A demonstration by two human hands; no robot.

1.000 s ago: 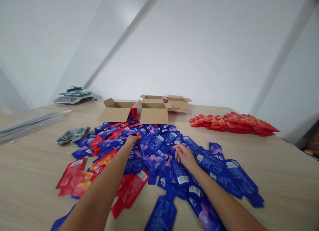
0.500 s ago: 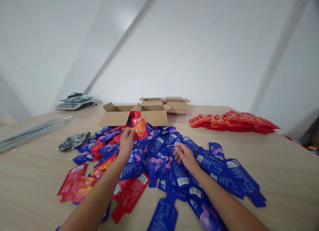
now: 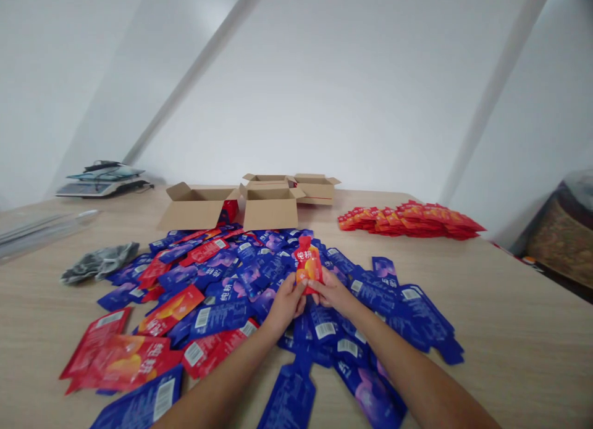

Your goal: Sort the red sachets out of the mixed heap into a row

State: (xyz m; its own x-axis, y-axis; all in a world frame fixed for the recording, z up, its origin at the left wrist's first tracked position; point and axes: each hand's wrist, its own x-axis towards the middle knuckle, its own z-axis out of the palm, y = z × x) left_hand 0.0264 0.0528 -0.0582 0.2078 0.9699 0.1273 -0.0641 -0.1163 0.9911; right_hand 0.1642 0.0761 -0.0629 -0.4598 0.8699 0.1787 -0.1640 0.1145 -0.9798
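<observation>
Both hands hold one red pouch (image 3: 307,262) with an orange fruit picture, upright above the pile. My left hand (image 3: 288,300) pinches its lower left corner, and my right hand (image 3: 332,289) grips its lower right side. Below them spreads a loose heap of blue pouches (image 3: 222,316) with purple fruit pictures, lying at many angles. Red pouches (image 3: 132,361) are mixed in on the left side of the heap. Parts of the heap are hidden under my forearms.
Open cardboard boxes (image 3: 271,209) stand behind the heap. At the right lies a long overlapping row of red pouches (image 3: 407,220). A grey glove (image 3: 99,262) is on the left, with a flat scale (image 3: 99,187) and clear plastic wrap (image 3: 41,233) farther off.
My left hand has brought the red pouch rightward and lower, to the middle. My right hand has risen from over the blue pouches and taken hold of it too. The view has turned right.
</observation>
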